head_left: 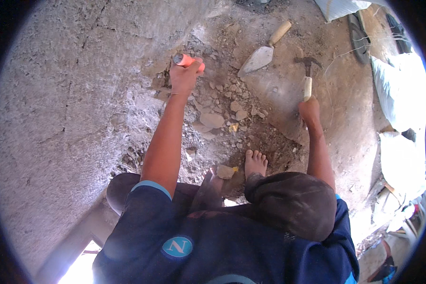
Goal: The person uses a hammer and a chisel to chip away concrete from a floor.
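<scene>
My left hand (182,79) is closed around an orange cylindrical tool (189,61) with a round grey end, held low over broken ground beside the wall. Its far end is hidden, so I cannot tell its exact kind. On the right, my right hand (310,111) grips a hammer (308,87) by the lower part of its pale handle, the dark head pointing away from me. Between and beyond both hands lies a trowel (256,60) with a wooden handle and a dusty blade. Loose rubble (212,119) covers the ground between my arms.
A rough grey wall (75,94) rises along the left. My bare foot (255,163) is on the dirt, near a stone (226,172) with a yellow patch. Sandals (359,39), thin wire (333,60) and white sacks (395,90) are at the right.
</scene>
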A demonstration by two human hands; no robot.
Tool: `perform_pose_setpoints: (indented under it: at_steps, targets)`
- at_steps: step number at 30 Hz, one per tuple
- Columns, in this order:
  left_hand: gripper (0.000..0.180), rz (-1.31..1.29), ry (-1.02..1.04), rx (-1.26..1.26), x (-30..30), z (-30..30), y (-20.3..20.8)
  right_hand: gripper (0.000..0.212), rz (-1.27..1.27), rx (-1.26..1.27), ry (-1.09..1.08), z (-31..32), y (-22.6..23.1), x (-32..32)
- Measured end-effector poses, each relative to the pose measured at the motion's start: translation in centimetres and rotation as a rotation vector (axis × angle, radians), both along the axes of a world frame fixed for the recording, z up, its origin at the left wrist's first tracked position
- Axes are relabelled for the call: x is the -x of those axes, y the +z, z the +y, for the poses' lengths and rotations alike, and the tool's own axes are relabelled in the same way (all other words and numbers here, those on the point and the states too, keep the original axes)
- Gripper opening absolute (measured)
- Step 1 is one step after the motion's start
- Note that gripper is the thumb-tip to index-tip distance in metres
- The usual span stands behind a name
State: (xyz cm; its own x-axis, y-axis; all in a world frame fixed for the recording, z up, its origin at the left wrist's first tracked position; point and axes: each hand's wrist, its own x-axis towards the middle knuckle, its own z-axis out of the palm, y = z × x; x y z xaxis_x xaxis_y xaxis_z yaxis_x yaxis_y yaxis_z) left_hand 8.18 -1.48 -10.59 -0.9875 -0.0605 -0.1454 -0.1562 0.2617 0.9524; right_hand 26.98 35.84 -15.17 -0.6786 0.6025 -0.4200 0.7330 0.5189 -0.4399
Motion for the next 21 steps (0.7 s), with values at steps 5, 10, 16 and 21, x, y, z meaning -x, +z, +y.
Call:
perform_pose_setpoints:
  at_steps: [5, 10, 16, 21]
  targets:
    - [0.022, 0.063, 0.039, 0.008, 1.6, -0.7, 1.9, 0.027, -0.017, 0.049, -0.001, -0.1, 0.5, 0.4]
    - [0.021, 0.282, -0.132, 0.361, -0.5, 1.5, 0.7, 0.03, 0.039, 0.031, -0.013, -0.2, -1.6, -0.4]
    - [0.023, 0.056, -0.135, -0.181, -1.2, -1.7, -0.6, 0.03, -0.055, 0.008, 0.026, 0.7, -2.5, 0.1]
    - [0.022, 0.206, -0.001, -0.034, 2.8, -0.6, 1.1, 0.029, -0.044, 0.026, 0.03, 0.9, -1.8, 0.0]
